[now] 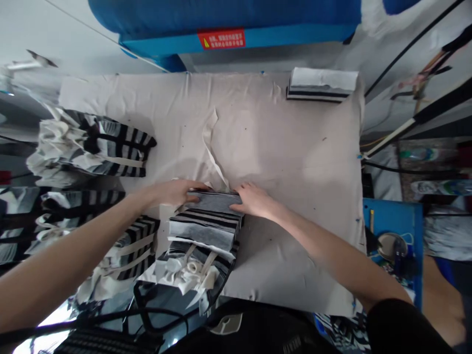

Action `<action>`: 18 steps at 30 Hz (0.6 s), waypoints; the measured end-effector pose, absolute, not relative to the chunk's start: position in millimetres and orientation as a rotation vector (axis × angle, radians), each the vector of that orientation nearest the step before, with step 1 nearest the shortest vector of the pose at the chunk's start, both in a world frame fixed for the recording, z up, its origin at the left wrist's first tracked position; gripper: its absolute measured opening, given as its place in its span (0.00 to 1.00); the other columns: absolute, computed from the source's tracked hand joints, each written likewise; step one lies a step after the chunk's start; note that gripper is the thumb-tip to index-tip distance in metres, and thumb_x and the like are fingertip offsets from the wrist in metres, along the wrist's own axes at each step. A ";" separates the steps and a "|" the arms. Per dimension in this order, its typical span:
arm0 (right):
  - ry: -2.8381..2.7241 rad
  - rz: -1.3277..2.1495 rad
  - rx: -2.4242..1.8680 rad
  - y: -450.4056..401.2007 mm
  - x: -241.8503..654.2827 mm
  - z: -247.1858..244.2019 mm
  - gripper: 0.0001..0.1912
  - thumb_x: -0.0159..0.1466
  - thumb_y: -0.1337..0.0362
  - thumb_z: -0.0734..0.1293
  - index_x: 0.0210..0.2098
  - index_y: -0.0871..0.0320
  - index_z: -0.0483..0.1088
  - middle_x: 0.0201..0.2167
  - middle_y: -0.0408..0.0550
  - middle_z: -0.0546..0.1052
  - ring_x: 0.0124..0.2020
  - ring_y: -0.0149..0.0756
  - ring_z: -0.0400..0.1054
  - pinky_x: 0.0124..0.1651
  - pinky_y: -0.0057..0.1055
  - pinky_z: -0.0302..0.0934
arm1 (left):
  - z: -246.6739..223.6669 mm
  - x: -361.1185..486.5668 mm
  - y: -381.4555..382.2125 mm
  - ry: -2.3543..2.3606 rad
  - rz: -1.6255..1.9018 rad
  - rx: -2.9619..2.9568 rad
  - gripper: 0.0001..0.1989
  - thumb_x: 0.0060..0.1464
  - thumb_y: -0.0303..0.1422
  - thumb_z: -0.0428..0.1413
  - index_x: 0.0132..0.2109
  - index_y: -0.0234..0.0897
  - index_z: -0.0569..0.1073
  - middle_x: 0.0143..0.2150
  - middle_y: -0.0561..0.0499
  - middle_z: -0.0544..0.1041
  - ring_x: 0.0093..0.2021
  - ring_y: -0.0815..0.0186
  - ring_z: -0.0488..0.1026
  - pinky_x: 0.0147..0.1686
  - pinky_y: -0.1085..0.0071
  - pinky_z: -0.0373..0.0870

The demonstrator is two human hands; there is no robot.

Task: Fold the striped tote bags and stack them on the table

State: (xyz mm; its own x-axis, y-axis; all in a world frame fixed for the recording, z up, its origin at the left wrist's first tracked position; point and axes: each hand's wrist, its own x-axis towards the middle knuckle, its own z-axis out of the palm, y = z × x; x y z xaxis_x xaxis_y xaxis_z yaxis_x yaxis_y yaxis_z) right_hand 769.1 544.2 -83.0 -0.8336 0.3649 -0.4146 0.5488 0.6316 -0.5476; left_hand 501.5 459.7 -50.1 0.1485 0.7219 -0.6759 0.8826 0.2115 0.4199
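My left hand (181,192) grips the left end of a grey and black folded fabric stack (216,201), thumb in front and fingers behind. At the stack's right end, my right hand (254,198) holds it the same way, fingers partly hidden behind. A cream fabric strip (213,152) trails over the table from the stack's far side. Closer to me, touching the held stack, lies a striped fabric bundle (202,233) in grey, black and white. Knotted cream ties (191,271) sit on the bundle's near end.
A cloth-covered table (283,147) spreads beneath. Tied striped bundles (121,145) crowd the left side. Another folded stack (322,84) rests at the far right corner. Behind stands a blue machine (273,37) with a red warning label. A blue tray (393,221) sits right.
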 end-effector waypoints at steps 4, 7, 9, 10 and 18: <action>2.533 -0.949 0.695 550.6 763.5 -82.7 0.29 0.65 0.46 0.71 0.56 0.62 0.74 0.58 0.65 0.75 0.60 0.59 0.69 0.58 0.46 0.66 | -46.5 507.7 466.1 1.492 -0.167 1.540 0.24 0.59 0.41 0.53 0.60 0.47 0.76 0.61 0.47 0.79 0.60 0.54 0.75 0.60 0.63 0.68; 2.487 -0.929 0.674 554.0 758.9 -81.4 0.30 0.61 0.43 0.73 0.52 0.60 0.77 0.57 0.64 0.74 0.61 0.61 0.67 0.59 0.48 0.66 | -47.2 522.8 471.7 1.492 -0.216 1.608 0.29 0.55 0.44 0.57 0.63 0.43 0.73 0.63 0.44 0.77 0.61 0.51 0.74 0.60 0.60 0.68; 2.474 -0.912 0.682 554.0 756.9 -81.3 0.31 0.59 0.43 0.74 0.51 0.60 0.77 0.58 0.64 0.74 0.61 0.62 0.67 0.59 0.49 0.66 | -50.3 530.8 475.3 1.464 -0.285 1.673 0.32 0.51 0.44 0.60 0.63 0.42 0.73 0.62 0.43 0.77 0.60 0.50 0.74 0.58 0.61 0.69; 2.477 -0.907 0.681 553.4 756.4 -81.5 0.31 0.58 0.43 0.74 0.51 0.60 0.77 0.58 0.64 0.73 0.61 0.62 0.66 0.60 0.50 0.66 | -52.6 533.0 477.0 1.443 -0.309 1.700 0.33 0.50 0.44 0.61 0.63 0.42 0.73 0.62 0.42 0.77 0.60 0.50 0.74 0.57 0.62 0.69; 2.435 -1.089 0.640 554.0 758.2 -77.9 0.22 0.61 0.50 0.74 0.49 0.55 0.75 0.46 0.53 0.82 0.51 0.53 0.76 0.58 0.46 0.62 | -71.5 526.9 481.2 1.392 -0.301 1.745 0.30 0.44 0.47 0.65 0.54 0.40 0.78 0.52 0.43 0.79 0.53 0.49 0.76 0.51 0.61 0.71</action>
